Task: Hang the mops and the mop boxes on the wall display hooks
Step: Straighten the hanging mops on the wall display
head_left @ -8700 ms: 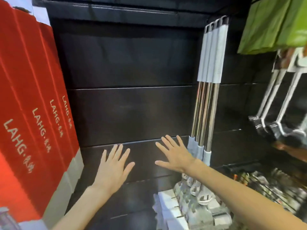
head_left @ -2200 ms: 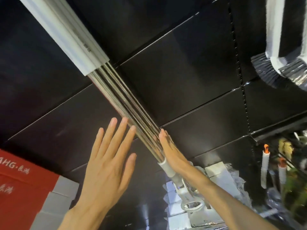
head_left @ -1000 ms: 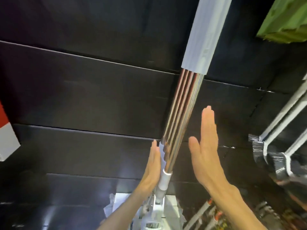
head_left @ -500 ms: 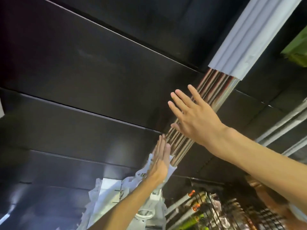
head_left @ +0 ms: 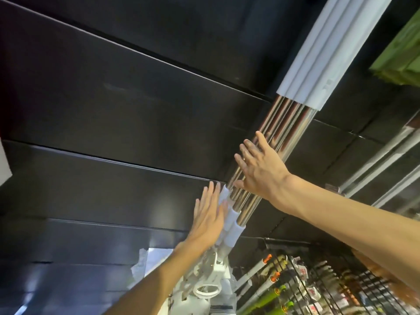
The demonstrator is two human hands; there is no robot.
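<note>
**Hands flat on hung mops**

Since half a second earlier, the left hand [head_left: 208, 220] was moved up onto the white collars, and the right hand [head_left: 259, 169] was laid lower across the poles. Both hands were held open, fingers straight, nothing gripped. The mops [head_left: 281, 135] were seen bunched together, hung slantwise against the dark wall [head_left: 113, 105], white grips up, heads low. Green packs [head_left: 402, 55] were seen at right.
</note>
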